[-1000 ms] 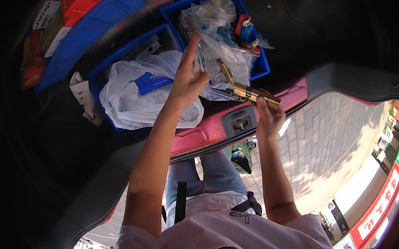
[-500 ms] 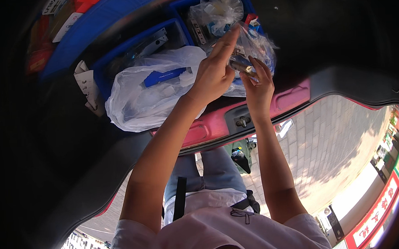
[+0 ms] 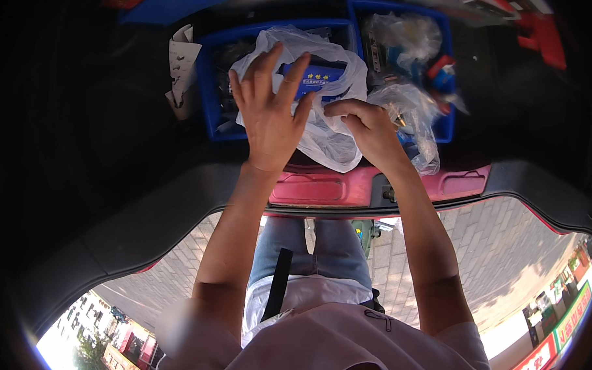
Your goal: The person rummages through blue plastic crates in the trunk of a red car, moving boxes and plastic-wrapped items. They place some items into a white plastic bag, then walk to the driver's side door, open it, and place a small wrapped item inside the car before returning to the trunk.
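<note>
A white plastic bag [image 3: 334, 151] lies over the left blue bin [image 3: 210, 113] with its mouth spread open. Inside it shows a blue box [image 3: 318, 75] with yellow print. My left hand [image 3: 267, 114] is above the bag's left side, fingers spread, holding nothing I can see. At the bag's right edge, my right hand [image 3: 371, 127] pinches the white plastic between thumb and curled forefinger. Just right of that hand, a clear plastic bag [image 3: 426, 131] with small metal and blue items hangs over the front of the right blue bin [image 3: 447, 108].
All this sits in a car's boot, whose red and black sill [image 3: 309, 190] runs in front of me. Another clear bag [image 3: 408, 34] fills the right bin's back. A torn cardboard piece [image 3: 182, 65] stands left of the bins. Red boxes [image 3: 544, 42] lie far right.
Both hands have moved from the clear bag to the white bag. The brass-coloured metal piece in my right hand is gone from it. The white bag is opened wider, and the view has shifted.
</note>
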A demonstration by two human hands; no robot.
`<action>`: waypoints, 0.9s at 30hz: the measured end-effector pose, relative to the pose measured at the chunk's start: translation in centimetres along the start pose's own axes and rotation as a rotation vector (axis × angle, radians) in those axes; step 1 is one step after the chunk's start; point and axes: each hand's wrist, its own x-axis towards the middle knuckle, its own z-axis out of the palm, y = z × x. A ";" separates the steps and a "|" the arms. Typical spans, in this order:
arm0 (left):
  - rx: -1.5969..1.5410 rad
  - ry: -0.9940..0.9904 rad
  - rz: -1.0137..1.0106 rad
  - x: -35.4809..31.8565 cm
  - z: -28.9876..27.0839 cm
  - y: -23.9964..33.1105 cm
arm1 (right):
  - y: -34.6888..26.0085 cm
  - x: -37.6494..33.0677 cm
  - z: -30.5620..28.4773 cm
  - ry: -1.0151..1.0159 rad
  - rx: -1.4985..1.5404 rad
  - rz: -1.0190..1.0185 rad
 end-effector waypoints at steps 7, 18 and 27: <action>-0.433 -0.240 -0.631 -2.2 0.2 -9.3 | 7.9 10.8 7.1 -0.143 -0.763 0.249; -0.932 -0.041 -0.535 -3.6 -6.3 -11.3 | 8.7 5.0 6.3 -0.314 -0.813 -0.031; -0.967 -0.003 -0.469 -3.4 -9.9 -7.6 | -6.9 -6.1 -2.2 0.373 -0.427 -0.272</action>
